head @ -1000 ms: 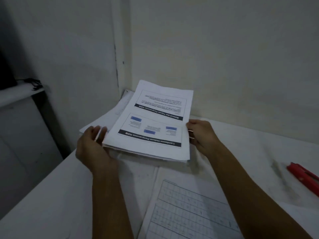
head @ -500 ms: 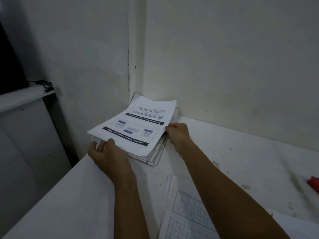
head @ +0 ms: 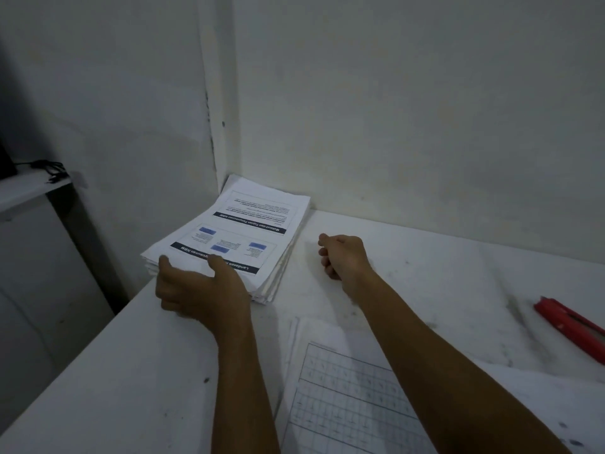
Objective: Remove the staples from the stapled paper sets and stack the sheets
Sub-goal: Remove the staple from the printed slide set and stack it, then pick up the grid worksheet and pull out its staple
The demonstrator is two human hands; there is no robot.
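A thick stack of loose printed sheets (head: 248, 224) lies in the far left corner of the white table (head: 425, 273), against the walls. Its top sheet shows slides with dark title bars and blue boxes. My left hand (head: 196, 286) rests at the stack's near edge, thumb and fingers spread against the paper. My right hand (head: 342, 255) hovers over bare table to the right of the stack, fingers loosely curled, holding nothing. A paper set with a printed grid (head: 347, 404) lies near me between my forearms.
A red stapler-like tool (head: 569, 326) lies at the right edge of the table. The table's left edge drops off beside a dark gap and a white shelf (head: 29, 188) with black cables on it. Walls close in behind the stack.
The slide sheets, held above the table with both hands a second ago, now lie on the corner stack. My right hand has let go and drawn back to the right.
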